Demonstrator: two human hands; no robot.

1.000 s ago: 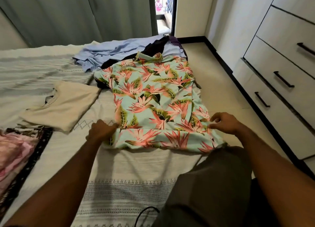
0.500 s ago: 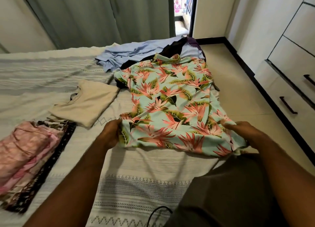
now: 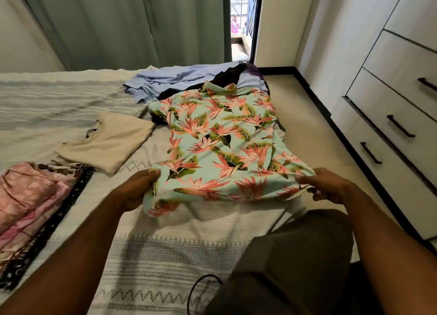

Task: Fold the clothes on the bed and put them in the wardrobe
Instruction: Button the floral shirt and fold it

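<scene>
A mint shirt with pink and green flowers (image 3: 220,135) lies spread on the bed (image 3: 165,243), collar away from me. My left hand (image 3: 139,187) grips its near left hem corner, and my right hand (image 3: 326,187) pinches the near right corner. The hem is lifted off the bedspread between them. A folded beige top (image 3: 108,142) lies to the left. Folded pink and patterned clothes (image 3: 28,196) sit stacked at the far left. A light blue garment (image 3: 170,83) and dark clothes (image 3: 236,75) lie heaped behind the floral shirt.
The white wardrobe with dark-handled drawers (image 3: 399,125) stands along the right wall, across a strip of floor (image 3: 314,135). Grey curtains (image 3: 118,23) hang behind the bed beside an open doorway (image 3: 241,23). A black cable (image 3: 196,291) lies near my knee.
Both hands have closed on the shirt's near hem corners and raised the hem off the bed. The view has shifted, bringing the pink stack further into sight.
</scene>
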